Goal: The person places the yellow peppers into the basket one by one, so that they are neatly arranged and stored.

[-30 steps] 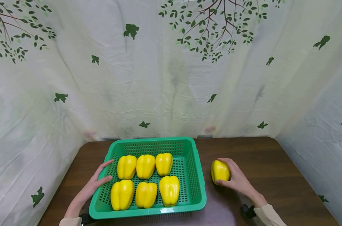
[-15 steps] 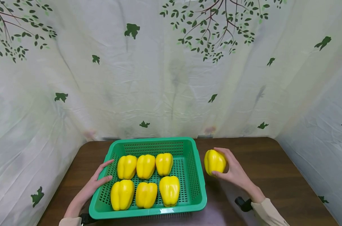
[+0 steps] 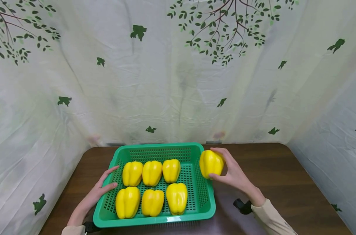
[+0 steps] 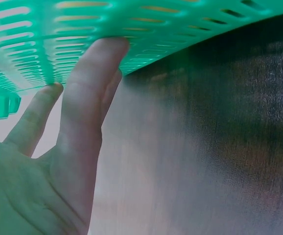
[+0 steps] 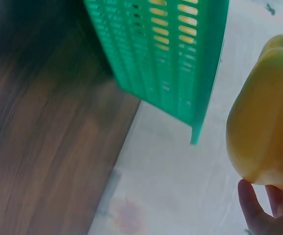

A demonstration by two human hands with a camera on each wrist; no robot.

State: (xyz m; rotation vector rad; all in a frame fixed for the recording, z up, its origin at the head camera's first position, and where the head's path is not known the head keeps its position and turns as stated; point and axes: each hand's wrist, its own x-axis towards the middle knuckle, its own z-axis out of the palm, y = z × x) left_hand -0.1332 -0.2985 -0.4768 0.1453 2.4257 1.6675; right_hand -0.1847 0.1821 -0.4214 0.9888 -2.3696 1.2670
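My right hand (image 3: 233, 171) grips a yellow bell pepper (image 3: 210, 164) between thumb and fingers, at the right rim of a green perforated basket (image 3: 148, 223). In the right wrist view the pepper (image 5: 266, 122) is up off the table, with fingertips (image 5: 248, 193) against its underside and the basket's outer wall (image 5: 166, 73) beside it. Two rows of yellow bell peppers lie in the basket, among them one at the front right (image 3: 177, 198). My left hand (image 3: 96, 192) rests at the basket's left side, its fairly straight fingers (image 4: 85, 93) touching the slotted wall (image 4: 146, 29).
The basket stands on a dark brown wooden table (image 3: 278, 182). Behind and around the table hangs a pale curtain (image 3: 178, 98) printed with leaves and branches. A black strap device (image 3: 243, 206) sits at my right wrist.
My right hand has lifted the bell pepper off the table and carried it left to the basket's right rim. My left hand and the basket have stayed in place.
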